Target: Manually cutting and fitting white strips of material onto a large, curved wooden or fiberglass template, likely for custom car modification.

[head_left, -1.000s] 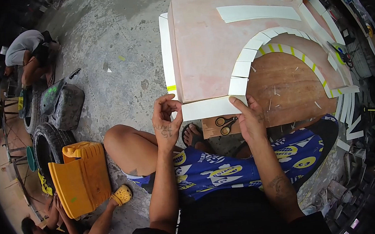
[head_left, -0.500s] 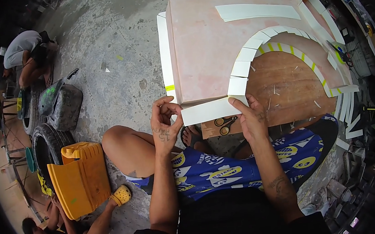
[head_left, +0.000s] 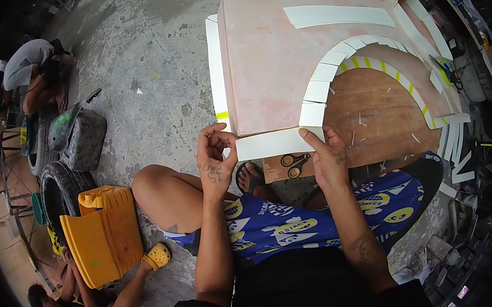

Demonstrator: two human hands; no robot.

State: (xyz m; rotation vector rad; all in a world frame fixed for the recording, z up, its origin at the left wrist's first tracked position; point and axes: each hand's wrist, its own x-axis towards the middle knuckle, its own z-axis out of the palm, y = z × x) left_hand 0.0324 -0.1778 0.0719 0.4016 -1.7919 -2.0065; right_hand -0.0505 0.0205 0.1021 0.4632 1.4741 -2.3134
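Note:
A white strip of card or stiff paper (head_left: 272,144) lies along the near edge of a large pinkish, curved panel (head_left: 273,62). My right hand (head_left: 329,152) grips the strip's right end, thumb on top and fingers beneath. At the other end my left hand (head_left: 215,156) is closed with curled fingers, thumb and fingertips against the strip's corner. Short white pieces (head_left: 319,73) line the panel's arched cut-out. Just beyond the strip, scissors with black and gold handles (head_left: 294,165) rest on the brown board.
A brown wooden board (head_left: 372,106) with paper scraps lies under the panel. A loose white strip (head_left: 339,16) rests on top; more strips (head_left: 454,145) lie at right. To the left are a yellow plastic container (head_left: 103,238), tyres (head_left: 66,188) and two other people.
The strip has become more level, its left end rising slightly and its right end dropping a little. Both hands keep their places on it.

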